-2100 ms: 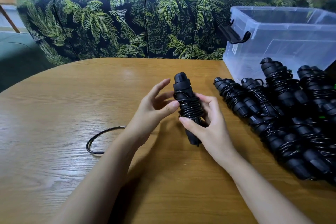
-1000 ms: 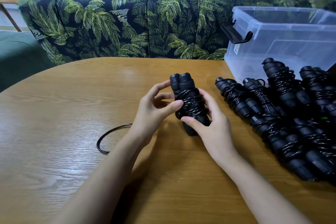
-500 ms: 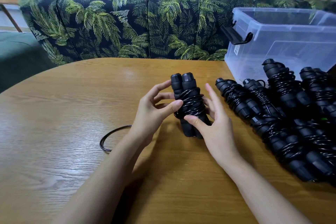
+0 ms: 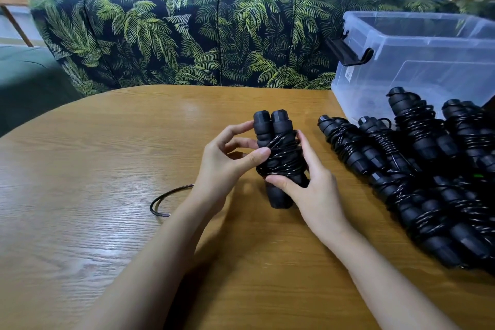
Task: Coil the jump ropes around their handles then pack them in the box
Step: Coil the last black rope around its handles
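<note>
Now: pair of black foam jump-rope handles point(image 4: 270, 126), wound in thin black cord point(image 4: 284, 162), upright between both grips. Right grip point(image 4: 316, 190) curls round its lower half; left grip point(image 4: 222, 166) pinches the coils. Judged light, foam yielding, cord springy: hold across the coils.

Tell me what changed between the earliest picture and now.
The jump rope bundle turned between the hands: one handle top showed before, now both stand side by side. The loose rope loop on the table drew in toward the left hand. It and the right hand kept their hold. The pile of coiled ropes and the box stayed put.
</note>
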A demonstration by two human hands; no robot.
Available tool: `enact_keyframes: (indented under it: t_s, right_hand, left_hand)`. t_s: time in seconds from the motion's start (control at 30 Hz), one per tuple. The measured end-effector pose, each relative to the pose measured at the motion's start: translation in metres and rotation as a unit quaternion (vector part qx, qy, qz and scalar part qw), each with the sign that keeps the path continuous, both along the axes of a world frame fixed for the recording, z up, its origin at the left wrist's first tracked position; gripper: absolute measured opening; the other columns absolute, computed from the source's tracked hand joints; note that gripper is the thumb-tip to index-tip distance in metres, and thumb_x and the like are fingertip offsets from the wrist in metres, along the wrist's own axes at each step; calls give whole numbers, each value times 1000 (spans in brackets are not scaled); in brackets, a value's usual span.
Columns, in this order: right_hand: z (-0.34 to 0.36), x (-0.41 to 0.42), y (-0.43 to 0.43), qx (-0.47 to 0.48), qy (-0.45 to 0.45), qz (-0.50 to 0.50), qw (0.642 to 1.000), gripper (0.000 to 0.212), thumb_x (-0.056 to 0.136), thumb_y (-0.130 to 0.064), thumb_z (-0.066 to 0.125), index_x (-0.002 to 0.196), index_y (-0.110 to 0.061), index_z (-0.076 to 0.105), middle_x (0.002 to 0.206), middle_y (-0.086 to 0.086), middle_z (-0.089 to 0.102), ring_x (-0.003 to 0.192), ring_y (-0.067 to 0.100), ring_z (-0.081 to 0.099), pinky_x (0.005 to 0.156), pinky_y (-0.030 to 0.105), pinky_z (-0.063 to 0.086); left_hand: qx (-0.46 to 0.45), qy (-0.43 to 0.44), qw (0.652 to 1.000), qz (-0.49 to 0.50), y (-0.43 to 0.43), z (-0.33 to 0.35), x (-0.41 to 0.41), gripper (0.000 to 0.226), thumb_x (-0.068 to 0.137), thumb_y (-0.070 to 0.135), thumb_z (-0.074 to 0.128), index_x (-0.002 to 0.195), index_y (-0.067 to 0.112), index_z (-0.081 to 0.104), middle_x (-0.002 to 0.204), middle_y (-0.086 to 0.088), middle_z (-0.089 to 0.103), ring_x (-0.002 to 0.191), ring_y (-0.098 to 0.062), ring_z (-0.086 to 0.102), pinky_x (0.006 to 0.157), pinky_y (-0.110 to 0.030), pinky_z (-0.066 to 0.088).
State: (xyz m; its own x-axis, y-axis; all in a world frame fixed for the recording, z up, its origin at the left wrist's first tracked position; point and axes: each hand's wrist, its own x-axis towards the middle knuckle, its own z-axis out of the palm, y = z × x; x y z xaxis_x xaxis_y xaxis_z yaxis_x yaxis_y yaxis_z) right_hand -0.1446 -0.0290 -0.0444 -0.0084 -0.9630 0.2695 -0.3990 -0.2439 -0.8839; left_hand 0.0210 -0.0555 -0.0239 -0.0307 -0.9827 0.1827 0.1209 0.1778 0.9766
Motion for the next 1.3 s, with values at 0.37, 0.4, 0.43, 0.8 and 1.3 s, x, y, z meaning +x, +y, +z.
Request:
enact_keyframes:
  t_s: [0.37, 0.4, 0.43, 0.8, 1.3]
  right_hand:
    - [0, 5, 4, -105, 90, -46, 989, 88, 82, -40, 76, 152, -37, 23, 146, -17, 41, 124, -17, 34, 98, 1, 27]
    - [0, 5, 5, -116, 117, -50, 985, 87, 83, -46, 72, 153, -38, 21, 148, -13, 41, 124, -13, 37, 97, 4, 31]
    - [0, 5, 5, -116, 146, -56, 981, 89, 82, -52, 69, 154, -36, 19, 150, -10, 39, 124, -8, 39, 95, 10, 36]
    - [-5, 2, 1, -49, 149, -57, 986, 105, 74, -36, 82, 156, -30, 17, 149, -8, 44, 121, 14, 53, 83, 22, 42]
    - [1, 1, 3, -33, -62, 61, 996, 100, 70, -11, 87, 152, -25, 31, 135, -20, 54, 124, -8, 50, 99, 8, 36]
  left_hand:
    - [-15, 0, 1000, 3, 1, 0, -4, 50, 68, 24, 79, 116, 29, 66, 83, 3, 69, 80, -11, 67, 79, -23, 54]
    - [-18, -8, 1000, -2, 1, -1, -3, 52, 67, 24, 79, 118, 29, 65, 85, 3, 69, 79, -12, 67, 78, -23, 54]
    - [-20, -16, 1000, -11, 1, -1, -3, 55, 67, 24, 80, 120, 28, 64, 87, 3, 69, 79, -13, 66, 78, -23, 54]
    - [-56, -54, 997, -28, -1, -6, -3, 50, 73, 18, 81, 120, 28, 65, 91, -5, 69, 85, -19, 67, 85, -41, 57]
    - [4, 8, 995, -98, -6, -6, 6, 83, 65, 40, 88, 138, 32, 50, 119, -6, 68, 105, -21, 68, 86, -30, 54]
